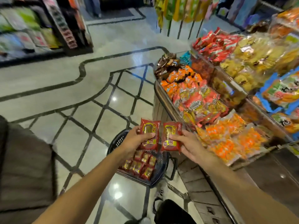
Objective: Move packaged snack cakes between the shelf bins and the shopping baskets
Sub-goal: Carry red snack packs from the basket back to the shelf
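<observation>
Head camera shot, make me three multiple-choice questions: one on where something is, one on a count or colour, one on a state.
1. Where is the shopping basket?
A. On the floor below the hands
B. On the top shelf
C. Hanging from a forearm

2. How many red snack cake packs are being held up?
A. One
B. Two
C. Four

3. What state is the basket in?
A. Empty
B. Holding red packs
C. Upside down

Answers:
1 A, its dark rim sits on the tiled floor beside the display.
2 B, the left hand grips the left pack and the right hand grips the right pack.
3 B, rows of red packs in the basket show inside.
</observation>
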